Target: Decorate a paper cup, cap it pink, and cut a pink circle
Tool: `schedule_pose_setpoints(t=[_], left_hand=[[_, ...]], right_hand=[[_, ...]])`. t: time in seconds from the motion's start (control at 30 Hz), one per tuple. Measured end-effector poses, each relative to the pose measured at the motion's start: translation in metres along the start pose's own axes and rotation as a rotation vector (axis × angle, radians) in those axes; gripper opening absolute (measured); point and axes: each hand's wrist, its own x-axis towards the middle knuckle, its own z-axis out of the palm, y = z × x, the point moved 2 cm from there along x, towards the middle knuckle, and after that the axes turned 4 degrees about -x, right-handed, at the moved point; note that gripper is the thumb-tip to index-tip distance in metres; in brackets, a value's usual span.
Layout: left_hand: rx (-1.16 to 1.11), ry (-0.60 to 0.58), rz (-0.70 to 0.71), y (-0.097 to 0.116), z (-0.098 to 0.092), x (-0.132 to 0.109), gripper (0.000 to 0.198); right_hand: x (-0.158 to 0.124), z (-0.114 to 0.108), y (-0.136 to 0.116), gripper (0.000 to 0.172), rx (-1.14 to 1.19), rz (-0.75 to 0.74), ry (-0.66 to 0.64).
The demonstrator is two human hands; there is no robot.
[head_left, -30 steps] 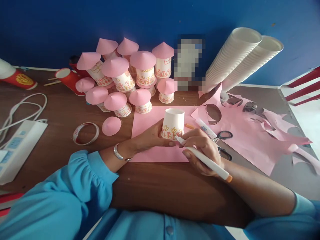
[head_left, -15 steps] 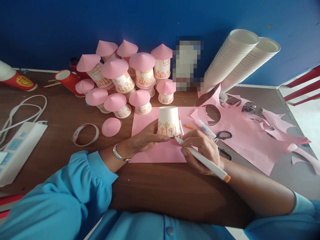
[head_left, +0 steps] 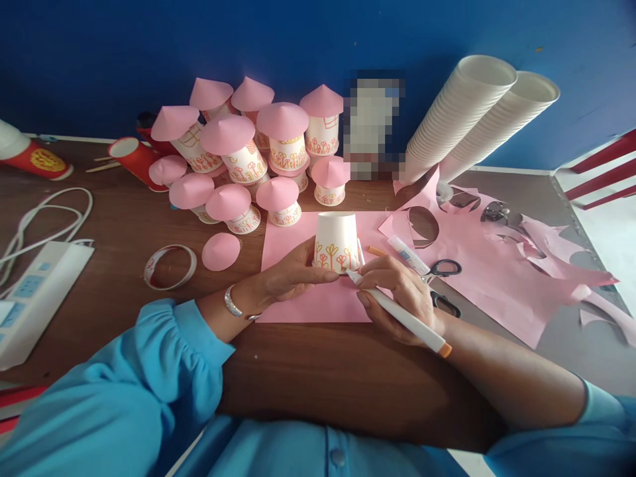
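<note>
In the head view, the left hand point(head_left: 291, 273) clasps the white cup point(head_left: 336, 230) from its left, over the pink sheet point(head_left: 298, 311). The right hand point(head_left: 403, 288) pinches a pen point(head_left: 407, 318) slanting up-left, tip at the cup's lower edge; contact is unclear.

Soft lt, brightest R, desk point(head_left: 368, 384) front dim, bg patch point(head_left: 373, 126) pixelated.

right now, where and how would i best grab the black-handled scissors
Probably grip the upper loop of the black-handled scissors, coming from the person's right: both loops spread apart toward that side, while the right hand hides the blades.
</note>
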Motion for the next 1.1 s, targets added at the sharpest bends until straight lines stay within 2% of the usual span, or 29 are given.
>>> schedule_pose_setpoints(t=[0.3, 0.8, 1.1], left_hand=[[-0.001, -0.014, 0.021, -0.0024, -0.0030, 0.0016, 0.043], [0.035, 0.008, 0.027, 0.0021, 0.0015, 0.0018, 0.038], [0.008, 0.041, -0.003, -0.0043, -0.0042, 0.0009, 0.048]], right_hand=[[0.0006, -0.0016, -0.0006, 0.024, -0.013, 0.052, 0.040], [0.0006, -0.0020, -0.0023, 0.023, 0.023, 0.009, 0.002], [-0.0034, 0.0019, -0.0011, 0.025, -0.013, 0.011, 0.010]])
